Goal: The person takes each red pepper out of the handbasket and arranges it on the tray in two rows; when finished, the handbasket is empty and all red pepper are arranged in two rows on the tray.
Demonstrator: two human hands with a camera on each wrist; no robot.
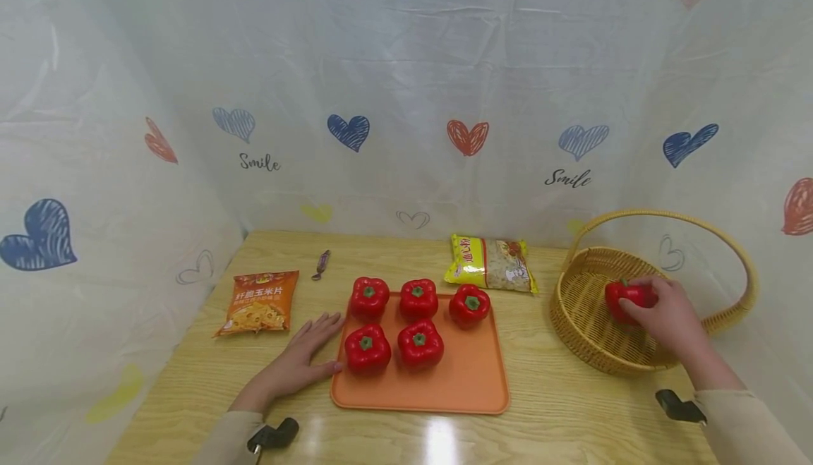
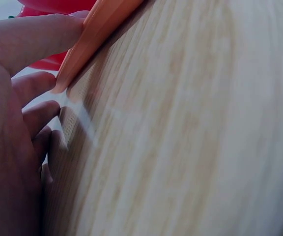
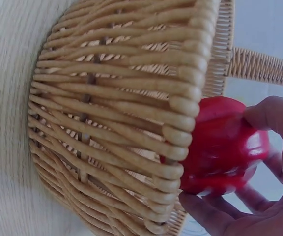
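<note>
At the right, my right hand (image 1: pixel 667 313) grips a red bell pepper (image 1: pixel 625 301) over the wicker basket (image 1: pixel 581 338). In the right wrist view the pepper (image 3: pixel 222 147) shows at the basket's rim (image 3: pixel 183 128), with thumb and fingers around it. My left hand (image 1: pixel 301 359) lies at the left edge of the orange tray (image 1: pixel 464 387), its fingers extended and the thumb touching the rim. Several red bell peppers (image 1: pixel 419 343) with green stems stand on the tray in two rows. The left wrist view shows the thumb against the tray's side (image 2: pixel 90 46).
An orange snack bag (image 1: pixel 259 303) lies left of the tray, and a small wrapped candy (image 1: pixel 322 264) behind it. A yellow and clear food packet (image 1: pixel 492 264) lies behind the tray. The basket's tall handle (image 1: pixel 673 215) arches above it. A printed curtain (image 1: pixel 406 84) hangs around the table.
</note>
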